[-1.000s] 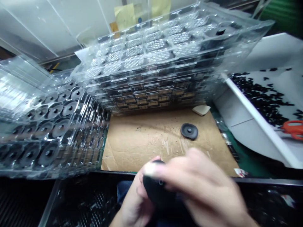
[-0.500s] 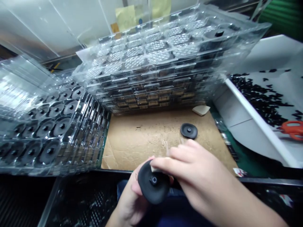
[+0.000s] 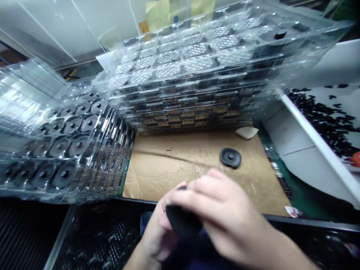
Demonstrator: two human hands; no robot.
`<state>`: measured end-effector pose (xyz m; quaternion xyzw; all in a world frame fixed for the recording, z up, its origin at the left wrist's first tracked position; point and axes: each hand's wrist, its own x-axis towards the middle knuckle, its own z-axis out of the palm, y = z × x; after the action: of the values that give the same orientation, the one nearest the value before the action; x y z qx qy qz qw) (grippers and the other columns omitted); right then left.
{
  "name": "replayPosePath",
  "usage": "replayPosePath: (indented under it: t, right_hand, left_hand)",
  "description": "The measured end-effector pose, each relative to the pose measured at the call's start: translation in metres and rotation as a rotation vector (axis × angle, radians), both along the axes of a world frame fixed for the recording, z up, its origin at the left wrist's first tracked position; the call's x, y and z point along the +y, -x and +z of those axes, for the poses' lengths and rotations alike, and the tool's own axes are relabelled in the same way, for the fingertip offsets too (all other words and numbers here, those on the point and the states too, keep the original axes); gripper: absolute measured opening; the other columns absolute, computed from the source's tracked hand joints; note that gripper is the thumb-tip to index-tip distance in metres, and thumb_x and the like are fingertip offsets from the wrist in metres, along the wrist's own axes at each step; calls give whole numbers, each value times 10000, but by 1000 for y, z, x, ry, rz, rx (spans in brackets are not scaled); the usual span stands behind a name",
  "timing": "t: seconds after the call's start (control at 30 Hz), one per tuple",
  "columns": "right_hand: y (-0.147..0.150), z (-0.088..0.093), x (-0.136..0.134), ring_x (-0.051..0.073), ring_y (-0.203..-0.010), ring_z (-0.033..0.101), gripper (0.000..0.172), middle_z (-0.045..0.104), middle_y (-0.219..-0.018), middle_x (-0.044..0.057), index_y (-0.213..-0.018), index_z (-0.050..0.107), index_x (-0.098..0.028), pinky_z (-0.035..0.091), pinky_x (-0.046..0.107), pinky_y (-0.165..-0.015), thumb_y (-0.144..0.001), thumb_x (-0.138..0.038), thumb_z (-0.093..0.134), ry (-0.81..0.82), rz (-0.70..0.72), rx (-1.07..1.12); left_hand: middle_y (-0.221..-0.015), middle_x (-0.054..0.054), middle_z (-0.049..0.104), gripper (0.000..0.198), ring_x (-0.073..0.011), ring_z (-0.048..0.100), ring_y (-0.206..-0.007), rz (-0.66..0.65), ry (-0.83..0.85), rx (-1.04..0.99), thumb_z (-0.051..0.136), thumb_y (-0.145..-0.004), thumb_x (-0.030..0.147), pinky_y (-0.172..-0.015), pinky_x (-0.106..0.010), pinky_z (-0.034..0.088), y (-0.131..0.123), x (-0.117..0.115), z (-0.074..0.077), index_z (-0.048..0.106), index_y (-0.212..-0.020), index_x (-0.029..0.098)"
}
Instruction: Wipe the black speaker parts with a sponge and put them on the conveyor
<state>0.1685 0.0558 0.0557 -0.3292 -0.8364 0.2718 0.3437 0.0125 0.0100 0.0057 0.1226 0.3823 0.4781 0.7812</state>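
My left hand grips a black disc-shaped part near the front edge of the work surface. My right hand, blurred, is closed over the disc's upper right side; its fingertips and whatever is under them are hidden. The disc's centre hub is covered by that hand. Beyond them, a second black disc with a raised hub lies face up on the cardboard. A pale wedge-shaped piece rests on the cardboard's far right corner.
Clear plastic trays are stacked at the back. The left stack of trays holds several black discs. On the right, a white bin contains many small black pieces and part of something orange.
My right hand has slid over the disc, covering its hub and the pale bit that showed under my fingers. The view has shifted slightly, and the held disc looks more tilted.
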Motion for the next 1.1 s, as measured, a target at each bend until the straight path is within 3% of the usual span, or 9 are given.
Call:
replayPosePath:
  t: [0.1, 0.2, 0.3, 0.43, 0.57, 0.7, 0.9, 1.03, 1.1]
  right_hand:
    - [-18, -15, -1, 122, -658, 568, 220, 666, -774, -16, -1005, 650, -263, 428, 254, -612, -878, -191, 485, 290, -63, -9]
    - [-33, -40, -12, 131, -705, 631, 164, 692, -801, -37, -954, 676, -329, 486, 230, -607, -844, -305, 557, 548, -92, 77]
    - [-36, -60, -24, 169, -785, 665, 168, 710, -871, -12, -905, 702, -303, 528, 239, -617, -828, -351, 560, 670, -298, 119]
    - [-29, -45, -28, 179, -831, 664, 210, 697, -961, -21, -1010, 657, -338, 521, 218, -550, -827, -286, 568, 412, -444, 75]
    - [-12, -14, -20, 168, -750, 626, 388, 691, -928, 10, -1169, 568, -278, 490, 275, -612, -820, -112, 527, 10, -229, 155]
    - [0, -6, -12, 148, -601, 582, 337, 680, -751, 23, -1037, 648, -215, 449, 295, -583, -817, -70, 439, 51, -8, -83]
    - [-8, -13, -13, 143, -675, 590, 347, 686, -887, 24, -1114, 591, -218, 431, 292, -599, -840, -61, 446, 64, -111, 85]
    - [-16, -13, -16, 130, -629, 595, 306, 683, -809, -16, -1085, 600, -268, 453, 279, -579, -850, -111, 482, 162, -103, -60]
    - [-16, -12, -14, 127, -705, 621, 323, 692, -887, -2, -1127, 579, -251, 484, 264, -630, -844, -109, 514, 122, -169, 33]
  left_hand:
    - [-1085, -1, 696, 556, -192, 630, -992, 86, 12, -65, 807, -511, 380, -866, -259, 486, 9, 1, 1, 665, -1043, 293]
    - [-1122, 12, 685, 557, -220, 626, -1030, 93, -4, -161, 797, -521, 381, -857, -269, 505, 15, 2, 0, 653, -1055, 321]
    - [-1130, 5, 683, 538, -231, 612, -1056, 72, -16, -195, 793, -552, 353, -877, -273, 493, 15, 2, 1, 647, -1068, 309]
    - [-1085, -10, 697, 557, -233, 634, -1002, 87, -12, -118, 817, -506, 354, -886, -292, 478, 6, 4, 5, 660, -1035, 284]
    - [-1075, -36, 684, 567, -228, 613, -1005, 111, 2, -15, 826, -479, 385, -912, -319, 451, 0, 2, 2, 669, -1010, 264]
    - [-1085, -31, 665, 557, -259, 609, -994, 168, 15, 65, 822, -489, 394, -879, -361, 464, 4, 0, -4, 660, -1012, 294]
    - [-1060, -18, 681, 554, -215, 603, -992, 151, -35, 72, 827, -490, 368, -899, -312, 449, 1, 5, 2, 654, -1010, 287]
    - [-1024, 10, 700, 546, -187, 630, -929, 157, -25, 0, 839, -479, 331, -822, -266, 481, -3, 8, 4, 661, -994, 305]
    - [-1033, -9, 701, 558, -176, 623, -943, 153, -20, 21, 839, -475, 344, -837, -243, 468, -6, 9, 2, 666, -1002, 282]
